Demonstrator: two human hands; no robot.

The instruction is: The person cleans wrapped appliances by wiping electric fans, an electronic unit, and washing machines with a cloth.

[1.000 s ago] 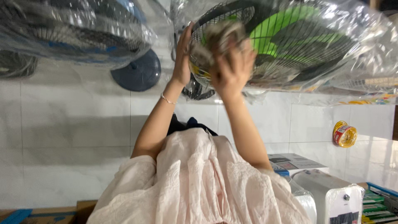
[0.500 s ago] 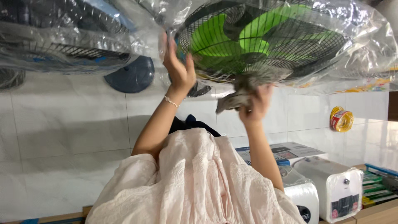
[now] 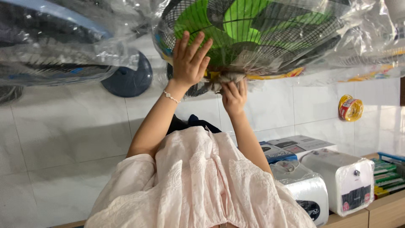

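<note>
A fan with green blades and a black wire grille point(image 3: 270, 25) fills the top of the view, wrapped in clear plastic. My left hand point(image 3: 188, 61), a thin bracelet at its wrist, lies flat with fingers spread on the plastic over the grille's left part. My right hand point(image 3: 234, 97) pinches a crumpled grey cloth point(image 3: 219, 78) against the fan's lower rim. My pale pink garment point(image 3: 202, 185) covers the bottom middle.
A second plastic-wrapped fan with a blue rim point(image 3: 55, 42) and a round dark blue base point(image 3: 126, 78) sits at the left. A yellow and red roll point(image 3: 351, 107) hangs on the white tiles. White appliances point(image 3: 350, 181) and boxes point(image 3: 291, 145) stand at the lower right.
My right hand has carried the grey cloth from the grille face down to the fan's lower rim. My left hand has shifted on the plastic and spread flat. The view has drifted.
</note>
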